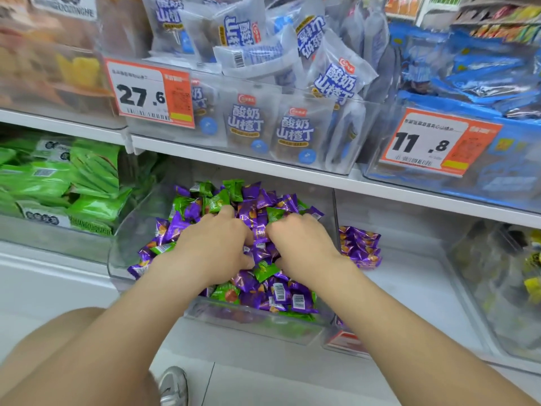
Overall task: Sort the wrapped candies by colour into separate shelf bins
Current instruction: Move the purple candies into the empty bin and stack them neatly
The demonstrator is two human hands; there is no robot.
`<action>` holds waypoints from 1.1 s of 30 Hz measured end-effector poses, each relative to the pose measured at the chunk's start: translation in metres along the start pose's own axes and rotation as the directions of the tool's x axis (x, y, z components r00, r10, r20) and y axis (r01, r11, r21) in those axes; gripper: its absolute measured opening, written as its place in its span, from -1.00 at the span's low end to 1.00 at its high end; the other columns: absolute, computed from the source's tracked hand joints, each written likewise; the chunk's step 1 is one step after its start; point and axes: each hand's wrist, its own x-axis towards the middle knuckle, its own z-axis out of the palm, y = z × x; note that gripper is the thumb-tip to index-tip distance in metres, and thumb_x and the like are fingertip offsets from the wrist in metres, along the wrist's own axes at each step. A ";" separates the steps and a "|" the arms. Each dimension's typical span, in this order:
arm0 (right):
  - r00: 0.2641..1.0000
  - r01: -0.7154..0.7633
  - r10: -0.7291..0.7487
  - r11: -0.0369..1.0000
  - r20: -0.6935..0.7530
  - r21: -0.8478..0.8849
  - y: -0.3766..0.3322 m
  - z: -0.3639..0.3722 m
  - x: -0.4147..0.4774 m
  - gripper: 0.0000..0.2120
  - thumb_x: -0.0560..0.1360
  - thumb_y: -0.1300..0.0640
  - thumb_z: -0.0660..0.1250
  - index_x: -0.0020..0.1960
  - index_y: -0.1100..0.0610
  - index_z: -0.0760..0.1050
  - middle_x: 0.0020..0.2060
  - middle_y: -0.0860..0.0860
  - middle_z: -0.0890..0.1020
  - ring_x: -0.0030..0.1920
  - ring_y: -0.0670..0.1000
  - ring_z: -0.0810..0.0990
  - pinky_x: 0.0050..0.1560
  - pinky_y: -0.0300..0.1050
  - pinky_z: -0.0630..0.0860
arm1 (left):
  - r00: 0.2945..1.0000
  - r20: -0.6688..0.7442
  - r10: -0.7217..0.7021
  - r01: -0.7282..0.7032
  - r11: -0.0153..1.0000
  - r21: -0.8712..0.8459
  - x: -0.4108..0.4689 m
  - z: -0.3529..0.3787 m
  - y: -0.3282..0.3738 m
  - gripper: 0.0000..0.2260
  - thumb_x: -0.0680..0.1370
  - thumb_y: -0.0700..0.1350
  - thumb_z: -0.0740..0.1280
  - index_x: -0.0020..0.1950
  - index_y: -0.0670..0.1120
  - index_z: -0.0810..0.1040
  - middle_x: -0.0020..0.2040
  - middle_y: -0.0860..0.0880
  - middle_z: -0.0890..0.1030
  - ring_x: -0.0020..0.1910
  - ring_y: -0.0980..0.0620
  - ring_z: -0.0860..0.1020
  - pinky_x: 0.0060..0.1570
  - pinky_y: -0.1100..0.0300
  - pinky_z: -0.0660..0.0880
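In the head view, both hands are in a clear bin on the lower shelf, heaped with mixed purple candies and green candies. The left hand and the right hand lie side by side on the heap with fingers curled down into it. I cannot tell if they pinch a candy. A small heap of purple candies lies in the neighbouring bin at the right.
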 end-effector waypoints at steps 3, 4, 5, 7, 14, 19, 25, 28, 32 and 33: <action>1.000 0.002 -0.002 0.999 0.007 -0.040 -0.002 0.002 0.008 -0.68 0.45 0.26 0.48 -0.19 0.03 0.33 -0.25 0.01 0.42 -0.04 0.16 0.58 -0.06 -0.01 0.28 | 1.000 -0.014 0.012 -0.013 0.999 -0.041 -0.001 -0.003 -0.008 -0.64 0.59 0.20 0.41 0.38 0.22 0.57 0.20 -0.01 0.36 0.24 -0.16 0.52 0.17 -0.10 0.53; 1.000 0.011 -0.011 0.999 -0.003 -0.051 -0.001 0.005 0.011 -0.69 0.47 0.24 0.48 -0.20 0.02 0.35 -0.27 0.00 0.42 -0.04 0.16 0.59 -0.08 -0.01 0.29 | 1.000 -0.024 0.013 -0.015 0.998 -0.068 0.000 -0.004 -0.012 -0.65 0.60 0.19 0.40 0.38 0.21 0.57 0.20 -0.02 0.38 0.22 -0.16 0.54 0.18 -0.09 0.53; 1.000 0.027 -0.027 0.998 -0.010 -0.064 0.000 0.006 0.013 -0.71 0.49 0.20 0.49 -0.21 0.01 0.38 -0.29 0.00 0.43 -0.05 0.17 0.60 -0.09 -0.01 0.29 | 0.999 -0.038 0.017 -0.021 0.994 -0.104 0.001 -0.003 -0.016 -0.66 0.60 0.17 0.40 0.37 0.19 0.57 0.17 -0.03 0.38 0.19 -0.16 0.55 0.19 -0.08 0.53; 0.998 0.039 -0.042 0.996 -0.036 -0.076 0.002 0.009 0.014 -0.78 0.52 0.12 0.47 -0.22 0.01 0.46 -0.29 0.00 0.47 -0.06 0.16 0.58 -0.11 -0.01 0.28 | 0.996 -0.079 0.027 -0.041 0.984 -0.172 0.004 0.001 -0.023 -0.71 0.63 0.13 0.37 0.34 0.13 0.58 0.08 -0.03 0.38 0.15 -0.17 0.55 0.21 -0.07 0.51; 0.946 -0.140 0.301 0.712 -0.118 0.689 0.017 -0.008 -0.006 -0.90 0.61 0.05 0.36 -0.09 0.02 0.54 -0.27 -0.09 0.65 -0.15 -0.03 0.60 -0.13 -0.05 0.51 | 0.958 -0.286 -0.035 -0.085 0.914 -0.396 0.009 -0.003 -0.027 -0.82 0.68 0.03 0.31 0.19 0.05 0.67 -0.04 -0.08 0.60 -0.06 -0.08 0.53 -0.07 0.09 0.43; 0.931 -0.043 0.364 0.093 0.006 0.995 0.020 -0.024 -0.029 -0.88 0.63 0.14 0.40 0.07 0.12 0.47 -0.20 0.11 0.70 -0.20 0.03 0.75 -0.21 -0.09 0.63 | 0.961 -0.260 -0.091 -0.122 0.704 -0.699 0.003 -0.009 -0.015 -0.86 0.69 -0.02 0.33 0.01 0.07 0.68 -0.30 0.00 0.63 -0.32 0.07 0.57 -0.25 0.24 0.56; 0.925 -0.051 0.376 0.242 -0.046 0.969 0.025 -0.022 -0.052 -0.57 0.24 -0.03 0.73 0.04 -0.08 0.64 -0.13 -0.06 0.74 -0.09 -0.01 0.72 0.06 0.15 0.67 | 0.997 0.018 0.074 0.000 0.239 -0.971 -0.011 -0.014 0.014 -0.82 0.71 -0.10 0.29 0.22 -0.06 0.66 0.10 -0.16 0.73 0.02 -0.12 0.72 0.11 -0.05 0.68; 0.906 -0.035 0.407 0.343 -0.114 0.939 0.029 -0.021 -0.063 -0.54 0.15 -0.13 0.73 -0.02 -0.16 0.65 -0.14 -0.14 0.72 -0.07 -0.07 0.70 0.00 0.13 0.66 | 0.982 0.063 0.180 0.027 0.195 -0.980 -0.014 -0.013 0.025 -0.76 0.63 0.04 0.38 0.19 -0.06 0.69 0.12 -0.17 0.72 0.03 -0.05 0.70 0.15 -0.05 0.66; 0.914 -0.014 0.388 0.317 -0.116 0.948 0.040 -0.020 -0.076 -0.51 0.20 -0.11 0.73 0.07 -0.17 0.65 -0.12 -0.10 0.73 -0.11 -0.03 0.73 -0.05 0.10 0.69 | 0.993 0.009 0.122 -0.025 0.271 -0.962 -0.012 -0.008 0.038 -0.85 0.60 -0.02 0.45 0.10 -0.06 0.72 0.00 -0.21 0.73 -0.11 -0.05 0.66 -0.07 0.01 0.70; 0.918 -0.006 0.380 0.312 -0.118 0.950 0.043 -0.020 -0.079 -0.52 0.26 -0.04 0.72 0.12 -0.17 0.63 -0.12 -0.09 0.73 -0.16 -0.02 0.73 -0.07 0.07 0.69 | 0.993 0.019 0.120 -0.015 0.279 -0.960 -0.012 -0.008 0.041 -0.84 0.60 -0.01 0.44 0.09 -0.07 0.72 -0.04 -0.21 0.73 -0.14 -0.04 0.64 -0.15 0.07 0.68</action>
